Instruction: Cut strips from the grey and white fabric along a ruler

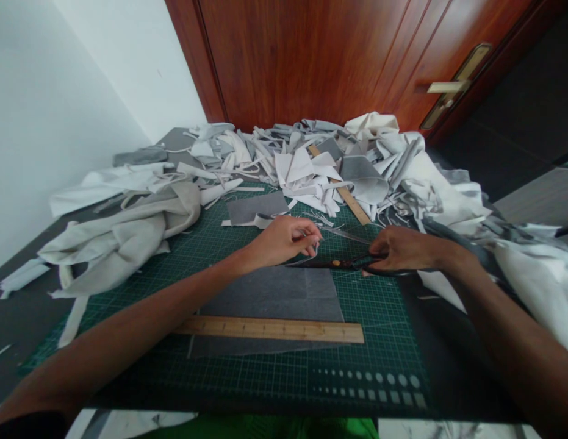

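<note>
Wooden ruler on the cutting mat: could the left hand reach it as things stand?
Probably yes: the left hand is just beyond the wooden ruler, only grey fabric between, nothing lying on it.

A plain white wall (59, 110) runs along the left and meets a reddish-brown wooden door (302, 55) with a brass lever handle (448, 86). Dark floor tiles (507, 122) lie to the door's right, with white marble (448, 430) along the bottom edge.
</note>
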### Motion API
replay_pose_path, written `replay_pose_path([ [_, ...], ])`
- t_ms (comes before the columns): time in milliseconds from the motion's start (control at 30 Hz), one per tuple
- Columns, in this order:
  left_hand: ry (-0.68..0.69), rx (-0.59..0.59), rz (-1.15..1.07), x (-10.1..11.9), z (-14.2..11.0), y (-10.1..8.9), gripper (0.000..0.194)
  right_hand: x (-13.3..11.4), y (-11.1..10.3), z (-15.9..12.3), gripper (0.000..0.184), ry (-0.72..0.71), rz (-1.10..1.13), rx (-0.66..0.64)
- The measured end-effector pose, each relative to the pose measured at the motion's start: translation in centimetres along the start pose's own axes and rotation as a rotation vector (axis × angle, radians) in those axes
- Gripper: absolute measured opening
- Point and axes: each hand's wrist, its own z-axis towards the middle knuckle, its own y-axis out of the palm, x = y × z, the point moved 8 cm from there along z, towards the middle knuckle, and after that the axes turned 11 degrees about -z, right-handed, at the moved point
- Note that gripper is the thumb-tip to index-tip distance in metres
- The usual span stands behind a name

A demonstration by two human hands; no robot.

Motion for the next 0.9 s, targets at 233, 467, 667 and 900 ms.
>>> replay_pose_path([
  [233, 0.011, 0.05, -0.046, -0.3, 0.0, -0.3, 0.014, -0.3, -0.1, 0.0, 0.062, 0.016, -0.014, -0.005],
  [467, 0.025, 0.061, -0.067, -0.4, 0.3, -0.5, 0.018, -1.3, -0.3, 0.5, 0.062, 0.028, -0.08, -0.005],
  [667, 0.042, 0.071, -0.051, 0.4, 0.2, -0.5, 0.017, -1.5, 0.0, 0.9, 0.062, -0.009, -0.069, 0.004],
  [900, 0.039, 0.082, -0.032, 0.6, 0.0, -0.6, 0.02, -1.7, -0.7, 0.0, 0.061, -0.005, -0.066, 0.016],
])
